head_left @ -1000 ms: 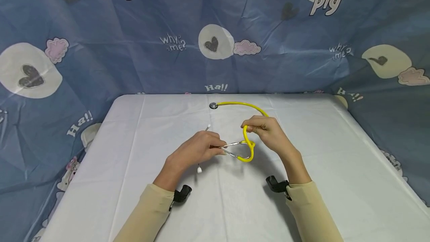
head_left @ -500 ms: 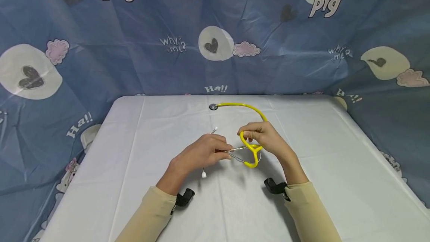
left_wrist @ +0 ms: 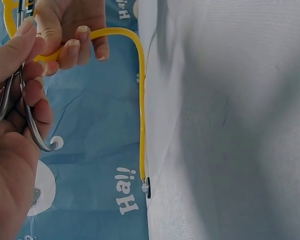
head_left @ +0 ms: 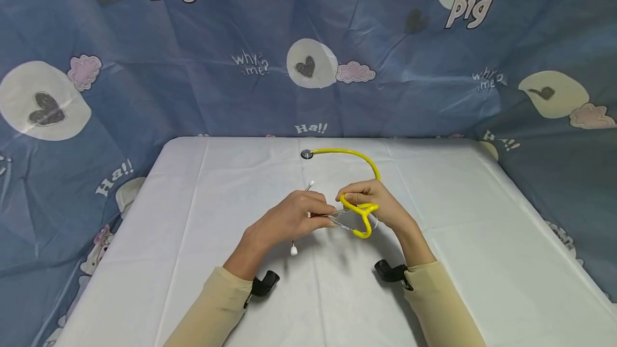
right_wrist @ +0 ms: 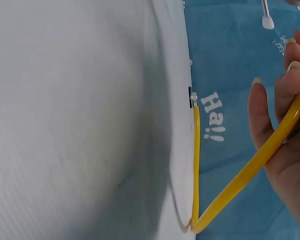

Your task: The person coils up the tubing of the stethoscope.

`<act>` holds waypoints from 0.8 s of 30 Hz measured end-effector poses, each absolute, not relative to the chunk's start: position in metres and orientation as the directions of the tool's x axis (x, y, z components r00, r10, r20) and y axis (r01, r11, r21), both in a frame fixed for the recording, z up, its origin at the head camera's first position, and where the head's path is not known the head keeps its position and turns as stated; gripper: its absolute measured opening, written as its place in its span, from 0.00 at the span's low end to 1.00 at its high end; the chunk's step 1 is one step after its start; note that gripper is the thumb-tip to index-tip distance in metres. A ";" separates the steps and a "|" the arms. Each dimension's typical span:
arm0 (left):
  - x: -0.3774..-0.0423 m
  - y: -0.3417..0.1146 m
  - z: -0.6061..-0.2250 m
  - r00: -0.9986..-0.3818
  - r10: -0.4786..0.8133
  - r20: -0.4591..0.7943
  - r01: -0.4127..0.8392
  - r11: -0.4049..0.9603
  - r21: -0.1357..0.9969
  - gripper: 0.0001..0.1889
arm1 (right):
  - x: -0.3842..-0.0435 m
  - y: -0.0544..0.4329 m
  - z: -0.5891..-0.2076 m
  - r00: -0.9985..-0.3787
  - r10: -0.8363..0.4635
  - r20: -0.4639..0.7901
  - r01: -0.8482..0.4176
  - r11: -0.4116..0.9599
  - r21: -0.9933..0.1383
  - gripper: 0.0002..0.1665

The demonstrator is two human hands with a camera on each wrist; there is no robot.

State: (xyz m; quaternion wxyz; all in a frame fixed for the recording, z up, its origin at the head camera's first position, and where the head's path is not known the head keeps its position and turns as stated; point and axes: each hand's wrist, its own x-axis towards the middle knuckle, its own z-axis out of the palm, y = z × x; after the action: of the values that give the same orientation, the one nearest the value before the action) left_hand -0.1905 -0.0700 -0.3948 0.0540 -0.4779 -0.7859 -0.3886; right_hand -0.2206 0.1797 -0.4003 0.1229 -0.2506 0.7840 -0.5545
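A stethoscope with yellow tubing (head_left: 366, 217) is held between both hands over the table. My left hand (head_left: 294, 216) pinches its metal ear tubes (left_wrist: 31, 107) between thumb and fingers, and the white ear tips (head_left: 293, 250) stick out on either side of that hand. With thumb and fingers my right hand (head_left: 378, 202) grips the yellow tube near the Y-shaped fork, which bends in a loop. In the right wrist view the tubing (right_wrist: 260, 157) runs across the right palm. At the far end, the round chest piece (head_left: 307, 154) lies on the table near its back edge.
A white cloth covers the table (head_left: 231, 175). Behind it hangs a blue printed curtain (head_left: 217, 95). Each wrist carries a black camera mount (head_left: 265, 284) close above the tabletop.
My right hand has come down and left with the tube, closer to my left hand. The left hand has shifted slightly right and nearer. The chest piece has stayed put.
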 end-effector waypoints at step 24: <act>-0.190 -0.075 -0.394 -0.640 0.566 0.520 0.756 0.344 0.556 0.11 | -0.218 0.167 -0.405 -0.786 -0.586 0.197 -0.378 0.203 -0.903 0.16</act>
State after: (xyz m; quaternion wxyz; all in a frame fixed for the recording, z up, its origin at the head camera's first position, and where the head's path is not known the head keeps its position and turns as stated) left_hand -0.1901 -0.0751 -0.3941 0.1184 -0.4073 -0.8113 -0.4023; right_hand -0.2183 0.1673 -0.4052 0.0953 -0.3131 0.7697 -0.5481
